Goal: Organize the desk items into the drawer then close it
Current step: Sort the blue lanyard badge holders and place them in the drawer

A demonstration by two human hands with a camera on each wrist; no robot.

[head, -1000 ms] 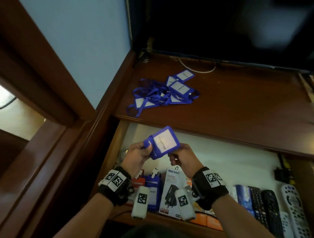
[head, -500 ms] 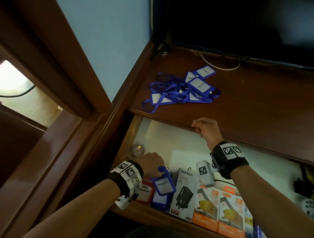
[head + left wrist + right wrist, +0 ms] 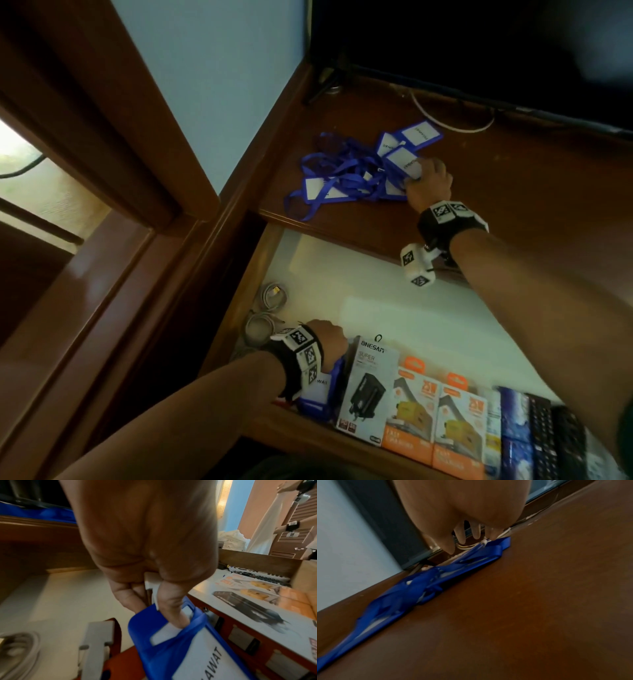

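The drawer under the desk top stands pulled out. My left hand is at its front left corner and pinches the top of a blue badge holder with a white card. That holder stands beside a white charger box. On the desk top lies a pile of blue lanyards with badge holders. My right hand is at the pile's right edge. In the right wrist view its fingers point down, spread, over the lanyards, with nothing between them.
Two orange boxes, blue packs and dark remotes line the drawer's front. Coiled grey cables lie along its left side. A dark screen stands at the back of the desk, with a white cable before it.
Both hands held the badge holder above the drawer. The left hand has lowered it into the front left corner; the right hand let go and reached up to the lanyard pile.
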